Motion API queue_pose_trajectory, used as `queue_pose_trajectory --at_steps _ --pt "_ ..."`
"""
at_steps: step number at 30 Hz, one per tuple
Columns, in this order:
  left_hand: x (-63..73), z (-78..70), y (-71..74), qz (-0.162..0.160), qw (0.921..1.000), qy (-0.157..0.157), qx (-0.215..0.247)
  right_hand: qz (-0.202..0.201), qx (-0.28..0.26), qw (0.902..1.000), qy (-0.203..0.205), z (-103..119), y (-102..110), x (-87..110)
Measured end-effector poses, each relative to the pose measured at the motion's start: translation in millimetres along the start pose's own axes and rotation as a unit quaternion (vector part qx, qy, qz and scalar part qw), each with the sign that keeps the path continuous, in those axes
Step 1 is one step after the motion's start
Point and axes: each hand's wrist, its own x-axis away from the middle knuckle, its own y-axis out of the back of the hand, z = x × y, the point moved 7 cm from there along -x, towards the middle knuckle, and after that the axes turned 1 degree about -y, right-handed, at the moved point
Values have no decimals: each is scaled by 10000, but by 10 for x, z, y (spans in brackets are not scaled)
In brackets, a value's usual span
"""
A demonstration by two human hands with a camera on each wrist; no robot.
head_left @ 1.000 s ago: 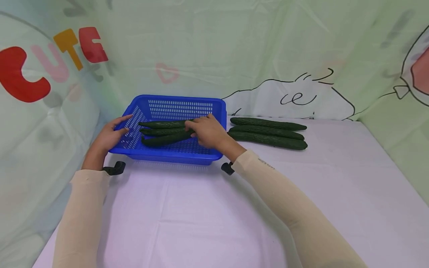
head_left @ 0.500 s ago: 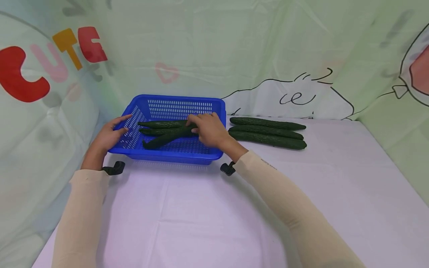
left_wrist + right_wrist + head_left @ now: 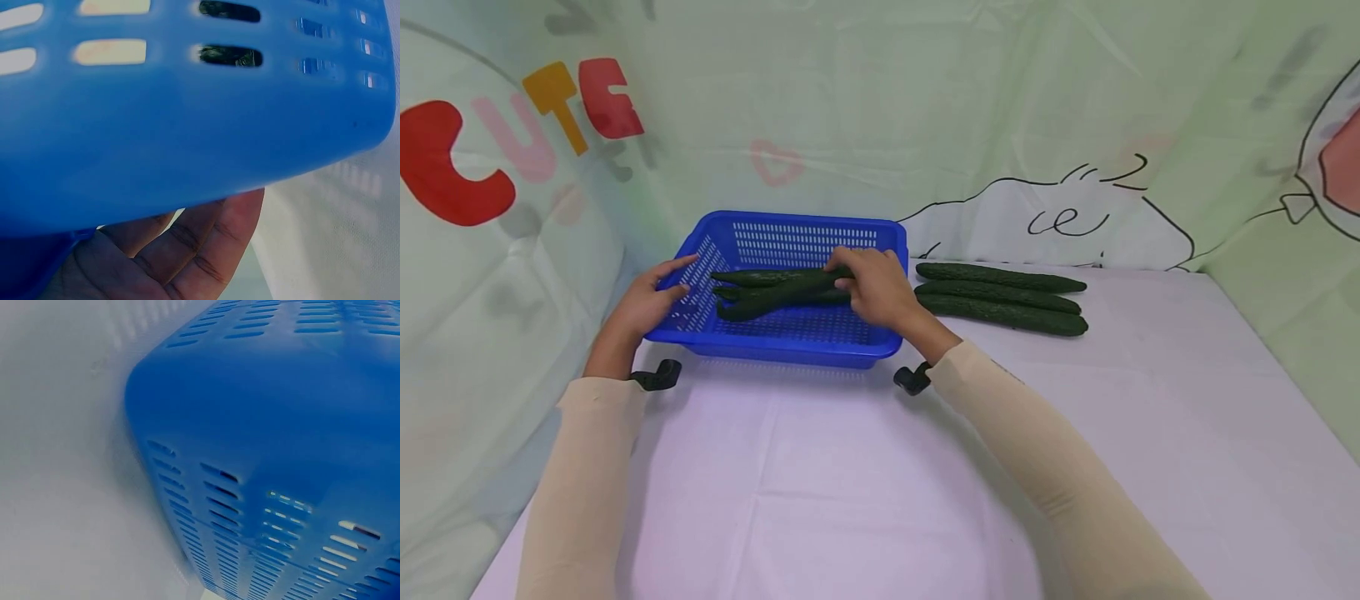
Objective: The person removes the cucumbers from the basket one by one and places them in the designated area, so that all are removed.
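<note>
My right hand (image 3: 880,287) pinches the right end of a dark green cucumber (image 3: 760,303) inside a blue slotted plastic basket (image 3: 775,353). That cucumber slants across other cucumbers (image 3: 760,277) lying in the basket. At the basket's left end my left hand (image 3: 642,310) grips the rim, thumb over the inner side. The left wrist view shows the fingers (image 3: 212,250) against the outside of the basket wall (image 3: 156,125). Only the outer wall (image 3: 250,406) of the basket shows in the right wrist view; the right hand is hidden there.
Right of the basket, three cucumbers (image 3: 1000,292) lie side by side on the white tablecloth (image 3: 820,475). A printed curtain (image 3: 925,100) rises behind the table and along its left side. A small black device (image 3: 658,376) sits at each wrist.
My right hand has shifted slightly right and back, swinging the pinched cucumber from lying alongside the others to slanting across them. The left hand stays on the basket rim.
</note>
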Motion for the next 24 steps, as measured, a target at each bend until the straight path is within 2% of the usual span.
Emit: queue_pose_trajectory --at_steps 14,17,21,24 --pt "8 -6 10 0 10000 -52 73 -834 -519 9950 -165 -42 119 30" --pt "11 -8 12 -12 10000 -55 62 -1218 -573 9909 -62 -39 168 47" --pt "13 -8 16 -25 10000 -43 45 -1847 -629 9806 186 -28 246 81" --pt "14 -6 13 -12 10000 -11 78 -2137 -608 9747 232 -43 268 106"
